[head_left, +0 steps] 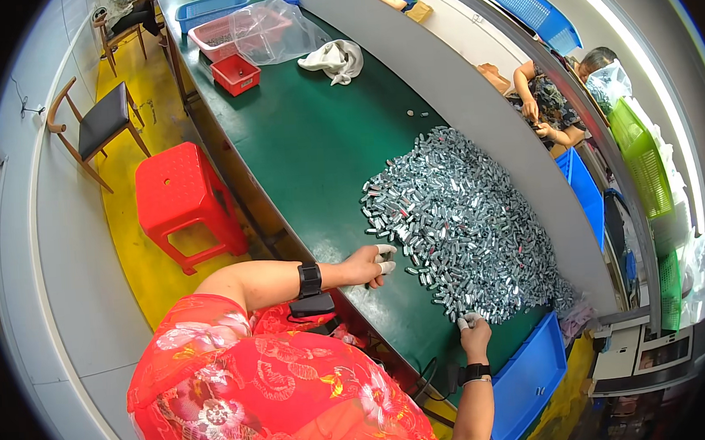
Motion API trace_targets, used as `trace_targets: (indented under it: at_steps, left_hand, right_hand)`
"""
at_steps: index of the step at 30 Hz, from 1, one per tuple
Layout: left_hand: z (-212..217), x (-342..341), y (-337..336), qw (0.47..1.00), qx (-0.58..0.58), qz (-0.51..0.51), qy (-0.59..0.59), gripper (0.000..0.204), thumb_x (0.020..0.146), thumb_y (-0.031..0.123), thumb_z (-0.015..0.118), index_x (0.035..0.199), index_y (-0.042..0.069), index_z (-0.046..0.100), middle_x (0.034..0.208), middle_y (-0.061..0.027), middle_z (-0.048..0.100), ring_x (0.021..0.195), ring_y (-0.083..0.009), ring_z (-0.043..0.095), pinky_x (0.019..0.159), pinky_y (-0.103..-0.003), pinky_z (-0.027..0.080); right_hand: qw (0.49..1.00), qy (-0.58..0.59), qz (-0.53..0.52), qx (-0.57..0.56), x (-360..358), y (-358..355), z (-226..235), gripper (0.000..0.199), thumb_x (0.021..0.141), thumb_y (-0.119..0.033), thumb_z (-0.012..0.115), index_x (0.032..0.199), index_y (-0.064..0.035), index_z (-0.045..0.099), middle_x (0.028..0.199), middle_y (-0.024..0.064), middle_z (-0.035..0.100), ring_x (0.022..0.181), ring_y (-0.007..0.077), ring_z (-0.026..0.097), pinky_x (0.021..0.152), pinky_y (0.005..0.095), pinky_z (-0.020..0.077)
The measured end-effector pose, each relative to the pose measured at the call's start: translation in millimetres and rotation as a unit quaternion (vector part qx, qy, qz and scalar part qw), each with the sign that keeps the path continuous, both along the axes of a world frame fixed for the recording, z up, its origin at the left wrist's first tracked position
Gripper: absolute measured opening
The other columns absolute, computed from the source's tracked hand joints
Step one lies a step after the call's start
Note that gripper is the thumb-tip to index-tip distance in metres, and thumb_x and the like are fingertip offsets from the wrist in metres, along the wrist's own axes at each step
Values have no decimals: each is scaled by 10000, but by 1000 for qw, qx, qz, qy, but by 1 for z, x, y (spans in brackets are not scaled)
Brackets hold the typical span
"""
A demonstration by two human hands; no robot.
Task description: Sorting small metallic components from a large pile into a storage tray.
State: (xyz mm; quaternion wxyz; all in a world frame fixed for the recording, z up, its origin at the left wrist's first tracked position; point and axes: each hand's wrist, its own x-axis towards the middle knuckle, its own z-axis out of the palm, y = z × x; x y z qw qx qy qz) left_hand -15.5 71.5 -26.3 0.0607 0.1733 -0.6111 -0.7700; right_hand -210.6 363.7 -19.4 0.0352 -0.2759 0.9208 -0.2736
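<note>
Bench work, viewed from the head. A broad heap of small, elongated, silvery pieces (464, 222) lies on the smooth green tabletop (301, 155). The left hand (363, 268), in white fingertip coverings (387, 267), is just beside the heap's left edge, fingers slightly apart. The right hand (476, 339) is at its near edge, fingers bent; whether they grip a piece cannot be told. Right of this hand: 1 blue rectangular plastic tray (512, 409). Farther along the tabletop: 1 crumpled white cloth (335, 61) and 1 small red plastic box (238, 86).
</note>
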Motion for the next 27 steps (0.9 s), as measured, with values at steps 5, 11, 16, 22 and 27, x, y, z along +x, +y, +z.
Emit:
trace_targets:
  at_steps: [5,11,16,22,27]
  left_hand:
    - [34,-28,16,993,-19,-118,7,460,920,272,464,1292,21,362,803,-80,601,558,-134,585,502,-252,474]
    - [100,-30,43,960,102,-237,113,485,936,399,407,1249,29,431,865,-81,594,649,-143,596,581,-245,481]
    - [105,-39,64,949,153,-239,137,484,946,387,377,1256,18,424,885,-87,585,683,-145,577,639,-259,471]
    - [106,-27,72,951,154,-229,137,493,942,403,374,1243,17,431,880,-80,581,676,-140,563,643,-258,468]
    - [104,-28,78,951,159,-231,130,502,939,418,374,1236,18,432,881,-68,570,676,-135,553,645,-253,466]
  right_hand:
    - [996,16,-21,-86,16,-4,44,82,706,-63,656,726,3,611,644,56,610,601,118,554,576,265,445]
    - [968,-66,76,-229,79,-82,153,153,739,-15,659,848,-15,552,767,8,563,669,63,507,610,225,435]
    - [950,-61,110,-287,89,-73,151,129,791,-22,602,916,-13,570,834,36,613,692,98,561,652,234,461]
    - [872,-234,80,-422,101,-68,148,137,819,6,557,954,-13,561,839,35,615,670,95,567,642,234,469]
    - [832,-307,106,-450,101,-63,133,157,822,14,566,976,-16,565,866,41,626,686,89,569,647,229,470]
